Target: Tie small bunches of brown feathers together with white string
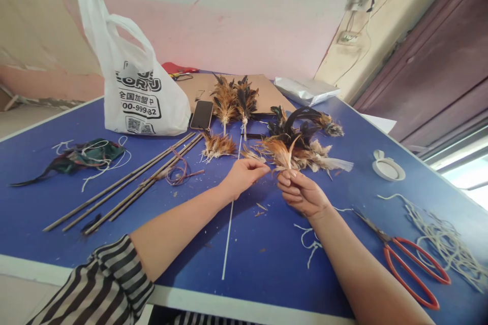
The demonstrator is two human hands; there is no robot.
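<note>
My right hand pinches the quill end of a small bunch of orange-brown feathers, whose tips point up and left. Just left of it, my left hand has thumb and fingers pressed together; whatever lies between them is too small to make out. Behind the hands spreads a pile of loose dark and pale feathers. A smaller heap of brown feathers lies farther left. Two tied feather bundles with pale stems, a left bundle and a right bundle, rest at the cardboard's near edge.
On the blue table are red-handled scissors, white string and a small white dish at right. Thin sticks, a phone, a plastic bag and a dark green bundle lie left. Cardboard is behind.
</note>
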